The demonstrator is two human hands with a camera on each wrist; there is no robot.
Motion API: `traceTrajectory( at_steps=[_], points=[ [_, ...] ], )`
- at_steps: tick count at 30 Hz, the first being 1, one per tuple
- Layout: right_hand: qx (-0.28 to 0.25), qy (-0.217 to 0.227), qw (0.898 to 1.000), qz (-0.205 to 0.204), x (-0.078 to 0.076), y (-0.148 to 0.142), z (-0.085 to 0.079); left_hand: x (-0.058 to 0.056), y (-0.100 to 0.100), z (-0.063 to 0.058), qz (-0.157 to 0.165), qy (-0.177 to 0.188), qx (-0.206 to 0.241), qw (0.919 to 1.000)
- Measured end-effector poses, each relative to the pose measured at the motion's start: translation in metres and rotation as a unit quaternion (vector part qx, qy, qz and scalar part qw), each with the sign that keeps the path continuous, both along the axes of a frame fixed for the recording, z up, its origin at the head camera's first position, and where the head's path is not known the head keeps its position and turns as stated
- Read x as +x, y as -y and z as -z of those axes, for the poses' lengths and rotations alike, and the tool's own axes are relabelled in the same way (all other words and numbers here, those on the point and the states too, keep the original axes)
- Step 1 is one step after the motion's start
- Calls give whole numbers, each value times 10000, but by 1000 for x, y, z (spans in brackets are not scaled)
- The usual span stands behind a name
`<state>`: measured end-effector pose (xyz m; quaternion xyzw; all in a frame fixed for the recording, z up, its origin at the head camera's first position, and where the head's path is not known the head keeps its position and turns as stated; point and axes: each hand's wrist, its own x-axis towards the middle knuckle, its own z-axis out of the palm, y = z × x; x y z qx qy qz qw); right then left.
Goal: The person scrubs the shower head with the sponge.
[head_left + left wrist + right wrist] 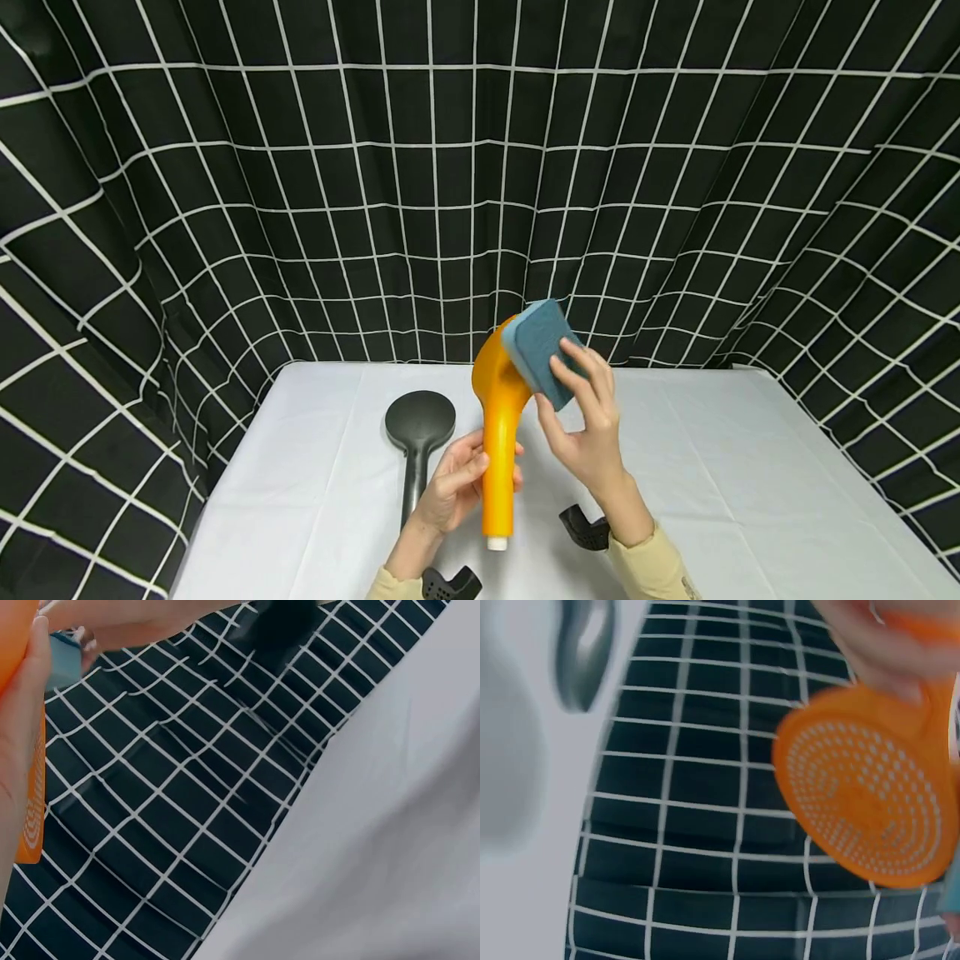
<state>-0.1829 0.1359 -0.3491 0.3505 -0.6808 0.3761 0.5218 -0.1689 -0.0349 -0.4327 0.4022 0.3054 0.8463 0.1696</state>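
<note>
Gripping the orange shower upright over the table, left hand curled round its handle, some fingertips hidden behind. Right hand angled inward, thumb and fingers pinching the sponge at the shower's back, partly covering it. Grey shower's lower handle lost behind my left hand. Right-wrist view: sponge mostly cropped, fingers blurred.

Above the table, the left hand holds one shower head; just right of its far end is a sponge in the right hand. Farther left, a second shower head lies on the table; a curtain hangs beyond.
</note>
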Motion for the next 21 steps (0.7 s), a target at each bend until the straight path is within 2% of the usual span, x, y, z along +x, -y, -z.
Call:
traceTrajectory(
  at_steps=[3, 5, 7, 9, 11, 13, 16, 18, 19, 21],
  points=[
    [709, -465, 9961, -256, 0, -1, 16, -1, 1, 0, -41, 40, 63, 10000],
    [968, -642, 9924, -416, 0, -2, 21, -1, 1, -1, -31, 18, 26, 10000],
    [934, -754, 9918, -428, -2, -4, 19, -1, 1, -1, 5, -39, -50, 10000],
    [588, -746, 9948, -360, -5, -6, 11, -1, 0, 0, 41, -138, -156, 9998],
    [137, -531, 9982, -259, -7, -9, 0, -1, 0, 1, 45, -253, -286, 9993],
    [-384, 4, 9986, -362, -9, -12, -11, -1, 0, 2, 86, -353, -395, 9986],
    [-1035, 1049, 9870, -647, -10, -18, -22, 0, 1, 3, 187, -443, -508, 9976],
    [-1262, 1545, 9767, -797, -10, -21, -25, 0, 2, 3, 230, -477, -540, 9971],
    [-1286, 1664, 9742, -818, -10, -21, -25, 0, 3, 3, 226, -480, -554, 9970],
    [-1235, 1545, 9760, -910, -7, -21, -23, 1, 4, 2, 186, -455, -547, 9973]
  ],
)
